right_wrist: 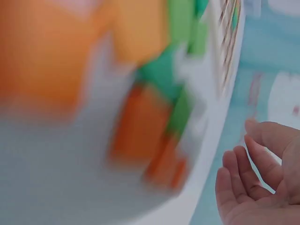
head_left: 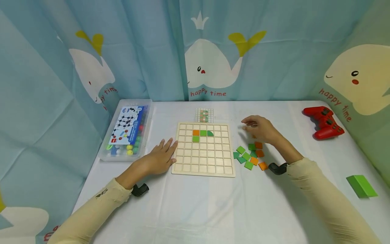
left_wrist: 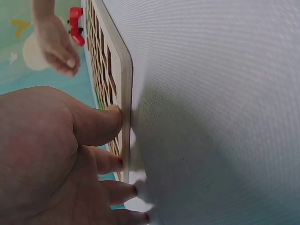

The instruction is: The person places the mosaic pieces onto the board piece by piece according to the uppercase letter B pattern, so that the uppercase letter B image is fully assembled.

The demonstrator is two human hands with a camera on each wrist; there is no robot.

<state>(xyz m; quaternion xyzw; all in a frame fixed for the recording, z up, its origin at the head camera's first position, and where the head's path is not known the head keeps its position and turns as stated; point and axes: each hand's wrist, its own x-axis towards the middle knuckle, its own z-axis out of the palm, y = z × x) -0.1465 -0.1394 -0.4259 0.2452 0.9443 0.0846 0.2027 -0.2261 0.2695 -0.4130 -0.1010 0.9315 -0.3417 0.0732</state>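
White tabletop [head_left: 195, 206]: stretches toward you between your two forearms; its far edge meets the curtain beyond both hands.
Grid board [head_left: 203, 162]: pale wood, square-celled, lying flat between your hands, its left edge touching your left hand. Four pieces sit in its far rows: orange, light green and a round-cornered dark green in one row, another light green nearer you below the orange.
Clear box [head_left: 146, 125]: beyond your left wrist, holding coloured parts, with a strip of tabletop between it and the board.
Left hand [head_left: 159, 157]: your fingers lie spread, thumb and fingertips against the board's rim, not wrapped around it.
Right hand [head_left: 259, 128]: raised right of the board, well apart from your left; fingers loosely bent, nothing visible in them.
Red controller [head_left: 323, 122]: well off to the right of your right hand.
Green block [head_left: 361, 186]: outside your right forearm.
Pattern card [head_left: 204, 115]: between your hands, just past the board's far edge.
Loose tiles [head_left: 248, 165]: orange and green, some overlapping, between the board's right edge and your right wrist; blurred up close.
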